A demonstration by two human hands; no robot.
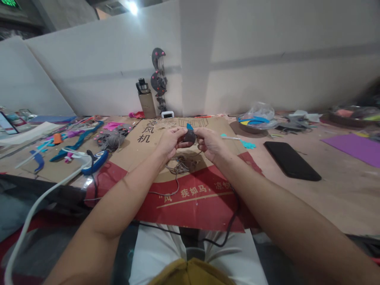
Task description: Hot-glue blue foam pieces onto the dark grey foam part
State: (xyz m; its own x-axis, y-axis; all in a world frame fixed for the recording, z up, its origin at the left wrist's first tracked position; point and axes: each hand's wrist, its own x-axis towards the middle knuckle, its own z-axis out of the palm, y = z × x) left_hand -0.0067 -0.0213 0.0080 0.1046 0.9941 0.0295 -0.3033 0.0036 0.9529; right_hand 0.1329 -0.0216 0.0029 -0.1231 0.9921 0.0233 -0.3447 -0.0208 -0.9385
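My left hand (171,142) is closed on a small dark grey rounded piece (189,137), with fingers behind and below it. A pointed blue bit (189,127) stands up from its top edge. At the right side of that piece, my right hand (211,143) is closed in a pinch; what lies between its fingertips is too small to make out. Below both hands a loose tangle of grey-brown string (181,164) rests on a flattened cardboard sheet (196,206), and one strand trails toward the left.
A glue gun (95,161) with a white cable lies left, near a grey yarn heap (113,138). Behind stand a bottle (147,101) and a hanging grey ornament (158,75). On the right are a black phone (291,161), purple sheet (354,148) and plastic-covered bowl (253,126).
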